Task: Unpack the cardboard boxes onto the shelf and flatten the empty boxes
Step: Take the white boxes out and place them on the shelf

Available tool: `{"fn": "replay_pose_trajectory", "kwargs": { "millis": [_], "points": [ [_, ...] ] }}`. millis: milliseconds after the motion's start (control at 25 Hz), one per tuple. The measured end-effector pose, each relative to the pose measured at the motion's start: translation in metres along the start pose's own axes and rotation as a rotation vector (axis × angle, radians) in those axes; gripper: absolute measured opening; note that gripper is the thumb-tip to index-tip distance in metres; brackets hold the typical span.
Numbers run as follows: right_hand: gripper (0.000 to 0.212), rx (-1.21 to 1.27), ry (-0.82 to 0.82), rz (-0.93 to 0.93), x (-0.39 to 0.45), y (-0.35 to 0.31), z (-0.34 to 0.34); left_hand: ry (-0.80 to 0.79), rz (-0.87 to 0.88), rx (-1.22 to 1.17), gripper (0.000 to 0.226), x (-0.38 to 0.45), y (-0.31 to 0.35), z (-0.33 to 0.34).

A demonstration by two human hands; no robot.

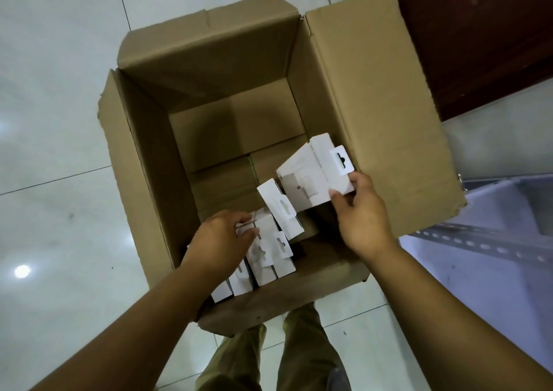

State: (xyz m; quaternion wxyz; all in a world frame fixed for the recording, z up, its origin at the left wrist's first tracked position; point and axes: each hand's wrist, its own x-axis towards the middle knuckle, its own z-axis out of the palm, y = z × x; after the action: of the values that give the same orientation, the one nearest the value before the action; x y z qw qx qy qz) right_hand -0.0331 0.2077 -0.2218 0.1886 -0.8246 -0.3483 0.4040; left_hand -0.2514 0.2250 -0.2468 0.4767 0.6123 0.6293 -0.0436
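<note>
An open brown cardboard box (380,100) stands on the floor below me, its flaps spread outward. Several small white product boxes with hang tabs (270,263) stand packed along its near wall; one (279,208) leans up out of the row. My right hand (363,214) is shut on a couple of white boxes (314,178), held above the box's right side. My left hand (221,235) reaches into the near left corner, fingers closed around the top of the white boxes there. The far half of the box bottom (236,127) shows bare cardboard.
White glossy floor tiles (59,121) surround the box. A dark red-brown wooden door or cabinet (478,31) is at the upper right. A grey metal shelf with slotted uprights (493,241) stands at the right. My legs in olive trousers (299,354) are just behind the box.
</note>
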Motion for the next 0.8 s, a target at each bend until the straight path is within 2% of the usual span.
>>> {"fn": "replay_pose_trajectory", "kwargs": {
  "millis": [120,280,440,560,680,800],
  "points": [
    [0.034,0.247,0.063,-0.054,-0.003,-0.011,-0.012,0.07,0.021,-0.095,0.034,-0.006,0.012,-0.011],
    [0.038,0.511,0.082,-0.121,-0.007,-0.027,-0.025,0.253,0.059,-0.246,0.043,-0.009,0.035,-0.033],
    [0.028,0.555,-0.006,-0.196,-0.014,-0.045,-0.033,0.324,0.121,-0.316,0.071,-0.013,0.058,-0.059],
    [0.024,0.547,-0.112,-0.188,-0.017,-0.055,-0.03,0.266,0.111,-0.35,0.08,-0.014,0.064,-0.069],
    [0.028,0.491,-0.199,-0.144,-0.025,-0.062,-0.016,0.124,0.062,-0.43,0.074,-0.019,0.057,-0.071],
    [0.038,0.441,-0.234,-0.091,-0.032,-0.06,0.0,0.131,0.078,-0.371,0.047,-0.022,0.044,-0.066]
  ]
}}
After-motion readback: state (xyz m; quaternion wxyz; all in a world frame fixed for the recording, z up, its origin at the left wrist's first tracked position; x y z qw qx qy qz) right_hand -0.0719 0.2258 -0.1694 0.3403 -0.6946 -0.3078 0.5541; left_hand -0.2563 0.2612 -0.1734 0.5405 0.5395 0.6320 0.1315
